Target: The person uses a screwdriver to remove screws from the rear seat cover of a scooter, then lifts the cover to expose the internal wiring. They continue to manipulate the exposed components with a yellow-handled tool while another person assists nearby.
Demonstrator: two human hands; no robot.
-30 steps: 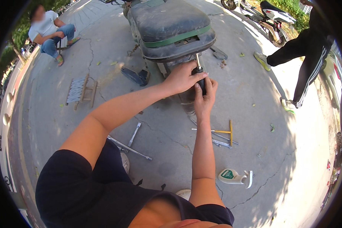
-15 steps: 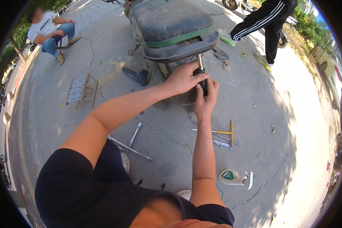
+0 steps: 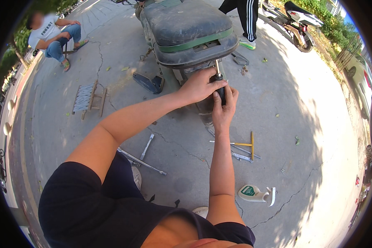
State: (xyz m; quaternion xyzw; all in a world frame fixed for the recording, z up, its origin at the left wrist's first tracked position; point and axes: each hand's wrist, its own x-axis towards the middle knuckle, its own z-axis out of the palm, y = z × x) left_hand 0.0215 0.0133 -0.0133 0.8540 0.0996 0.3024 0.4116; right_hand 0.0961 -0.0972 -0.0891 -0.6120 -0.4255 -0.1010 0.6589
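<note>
Screwdriver (image 3: 220,77) points up under rear edge of scooter seat (image 3: 188,25); my L hand (image 3: 200,86) curls at its neck, my R hand (image 3: 224,110) pinches handle. Prob. mid-work; tip hidden, so can't tell amt. left.

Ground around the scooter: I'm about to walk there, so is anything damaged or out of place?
Yes: the ground is cracked in several places. A dark angled part lies loose left of the scooter, perhaps detached from it. The spray bottle appears tipped over.
</note>
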